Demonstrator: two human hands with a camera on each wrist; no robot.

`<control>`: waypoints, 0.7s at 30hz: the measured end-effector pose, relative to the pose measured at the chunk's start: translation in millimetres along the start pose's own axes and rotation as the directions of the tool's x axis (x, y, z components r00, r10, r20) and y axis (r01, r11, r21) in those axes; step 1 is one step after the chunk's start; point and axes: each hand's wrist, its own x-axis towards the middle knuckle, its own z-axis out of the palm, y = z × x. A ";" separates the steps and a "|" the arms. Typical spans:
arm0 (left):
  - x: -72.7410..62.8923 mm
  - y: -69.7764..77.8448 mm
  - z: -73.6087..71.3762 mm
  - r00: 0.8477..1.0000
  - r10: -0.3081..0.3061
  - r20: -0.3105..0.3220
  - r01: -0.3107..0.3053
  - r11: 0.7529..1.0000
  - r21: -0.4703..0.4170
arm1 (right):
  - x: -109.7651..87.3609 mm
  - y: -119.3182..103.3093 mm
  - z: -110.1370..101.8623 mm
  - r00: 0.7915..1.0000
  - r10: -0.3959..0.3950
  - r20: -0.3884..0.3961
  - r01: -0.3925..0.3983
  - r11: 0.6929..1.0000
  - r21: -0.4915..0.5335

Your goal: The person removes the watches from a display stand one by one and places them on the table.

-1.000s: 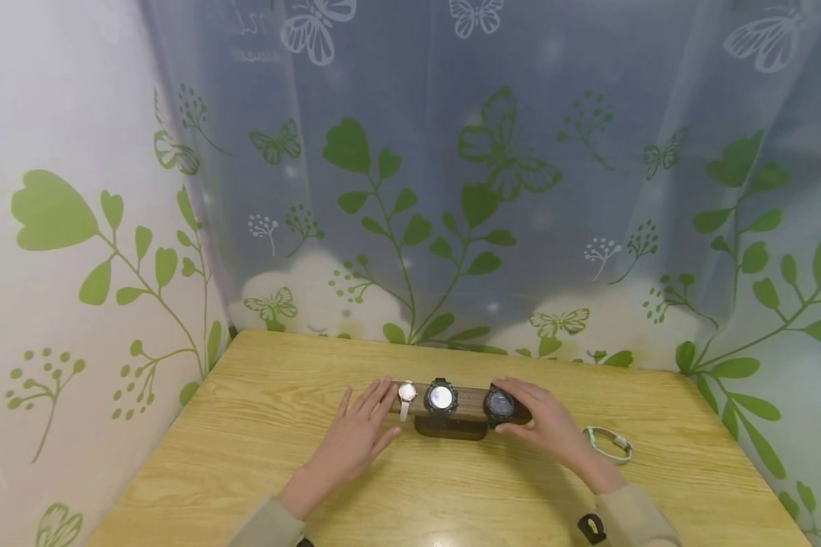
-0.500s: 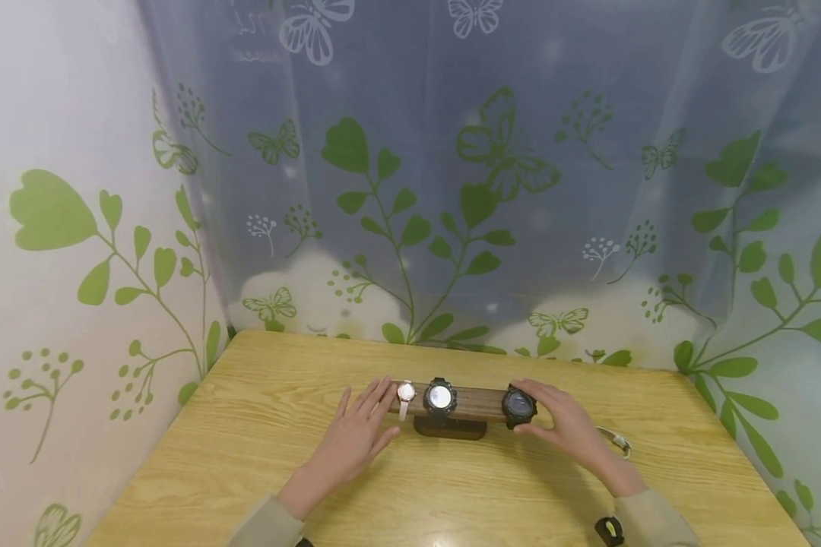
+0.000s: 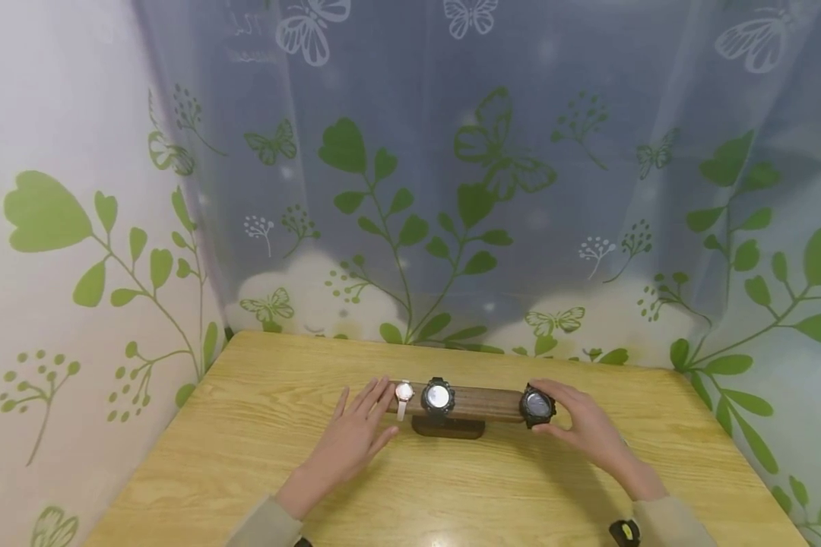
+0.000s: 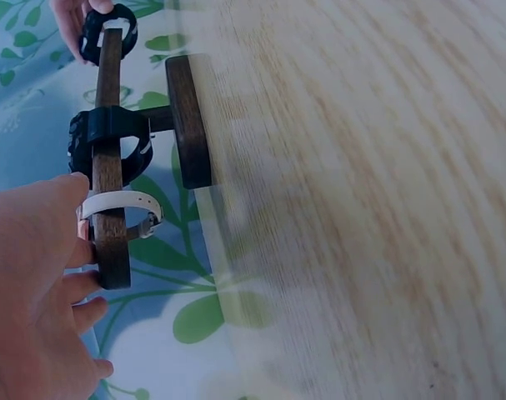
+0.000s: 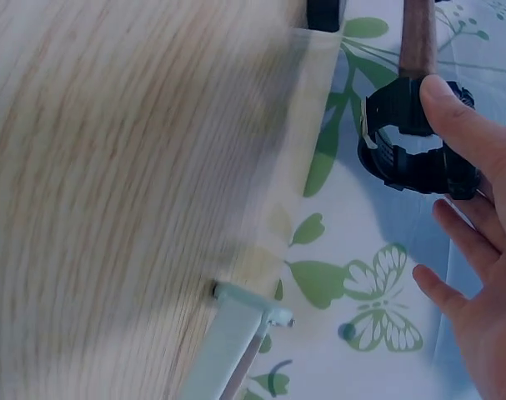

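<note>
A dark wooden watch stand (image 3: 492, 405) has a horizontal bar on a low base. My right hand (image 3: 591, 433) pinches a black digital watch (image 3: 537, 406) at the bar's right end, thumb on the near side and fingers on the far side. In the right wrist view that watch's strap (image 5: 398, 104) forms a loop at the bar's tip; whether it still encircles the wood I cannot tell. At the other end my left hand (image 3: 349, 444) touches the bar, fingers extended, beside a small white-strapped watch (image 3: 404, 393). Another black watch (image 3: 439, 396) sits on the bar above the base.
A pale green watch strap (image 5: 227, 342) lies on the wooden table (image 3: 246, 456), mostly hidden behind my right arm in the head view. A patterned curtain (image 3: 397, 190) hangs behind the table's far edge.
My right hand has moved rightward with the black watch, sliding it along the bar to its right end. The left hand stays in place. The right arm now covers the pale green watch.
</note>
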 end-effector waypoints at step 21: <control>0.6 0.9 -0.2 1.000 0.002 0.008 -0.002 1.000 -0.015 | -43.9 35.9 -56.5 0.986 0.085 -0.143 -0.099 0.991 -0.094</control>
